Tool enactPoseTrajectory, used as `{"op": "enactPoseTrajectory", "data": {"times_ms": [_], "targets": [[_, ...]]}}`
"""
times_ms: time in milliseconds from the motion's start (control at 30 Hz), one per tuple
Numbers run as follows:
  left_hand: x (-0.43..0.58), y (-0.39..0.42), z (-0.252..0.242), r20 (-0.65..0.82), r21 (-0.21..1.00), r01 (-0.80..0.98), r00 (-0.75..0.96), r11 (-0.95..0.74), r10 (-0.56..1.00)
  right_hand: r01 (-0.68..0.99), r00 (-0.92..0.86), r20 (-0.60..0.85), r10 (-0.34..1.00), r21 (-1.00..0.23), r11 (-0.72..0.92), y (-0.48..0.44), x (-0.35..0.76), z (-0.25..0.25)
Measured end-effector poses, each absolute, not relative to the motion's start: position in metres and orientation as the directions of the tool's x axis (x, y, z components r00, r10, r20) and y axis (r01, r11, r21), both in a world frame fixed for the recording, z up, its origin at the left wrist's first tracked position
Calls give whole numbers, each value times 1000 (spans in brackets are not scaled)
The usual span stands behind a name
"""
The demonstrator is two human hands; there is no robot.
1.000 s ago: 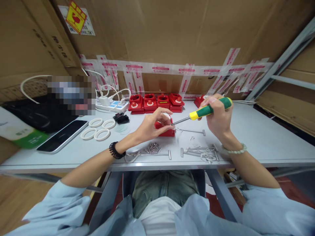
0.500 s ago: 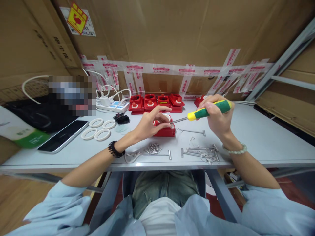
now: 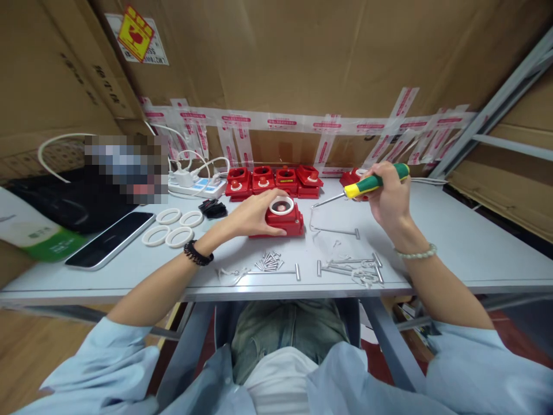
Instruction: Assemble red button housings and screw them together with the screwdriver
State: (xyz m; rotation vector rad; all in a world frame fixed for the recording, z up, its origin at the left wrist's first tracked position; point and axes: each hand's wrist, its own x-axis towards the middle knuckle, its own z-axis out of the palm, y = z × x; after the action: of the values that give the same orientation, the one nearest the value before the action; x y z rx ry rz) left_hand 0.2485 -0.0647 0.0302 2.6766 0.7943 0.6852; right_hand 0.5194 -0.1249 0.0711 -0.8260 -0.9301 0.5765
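Observation:
A red box-shaped part (image 3: 290,226) with a white ring on its top sits on the table, and my left hand (image 3: 254,216) grips it from the left. My right hand (image 3: 391,196) is closed round a green and yellow screwdriver (image 3: 370,183), its shaft pointing left and its tip just right of the red part. A thin metal T-shaped rod (image 3: 339,231) with a cord lies beneath the tip. Nearer the front edge are a pile of screws (image 3: 270,261), another T-shaped rod (image 3: 276,272) and several more rods (image 3: 352,268) with tangled cord.
Several red assemblies (image 3: 263,183) line the back, with another behind my right hand. To the left are white rings (image 3: 180,236), black pieces (image 3: 212,208), a phone (image 3: 110,241), a power strip (image 3: 199,187) and a dark bag (image 3: 56,199). Cardboard (image 3: 276,63) stands behind.
My left hand has shifted from the red part's top to its left side, uncovering the ring. My right hand has drawn the screwdriver tip away from the part, to the right.

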Motion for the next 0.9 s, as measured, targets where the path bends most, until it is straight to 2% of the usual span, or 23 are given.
{"op": "enactPoseTrajectory", "data": {"times_ms": [133, 233, 767, 900], "targets": [[236, -65, 48, 485, 449, 434, 616, -781, 621, -132, 523, 410, 747, -827, 547, -122, 522, 69], [233, -67, 54, 529, 470, 373, 606, -800, 594, -164, 515, 363, 776, -847, 505, -121, 522, 66], [237, -72, 53, 541, 494, 339, 602, -801, 588, -138, 487, 397, 778, -845, 517, -123, 514, 63], [237, -71, 53, 538, 480, 356, 602, -802, 589, -77, 457, 439, 774, -847, 526, -121, 513, 60]]}}
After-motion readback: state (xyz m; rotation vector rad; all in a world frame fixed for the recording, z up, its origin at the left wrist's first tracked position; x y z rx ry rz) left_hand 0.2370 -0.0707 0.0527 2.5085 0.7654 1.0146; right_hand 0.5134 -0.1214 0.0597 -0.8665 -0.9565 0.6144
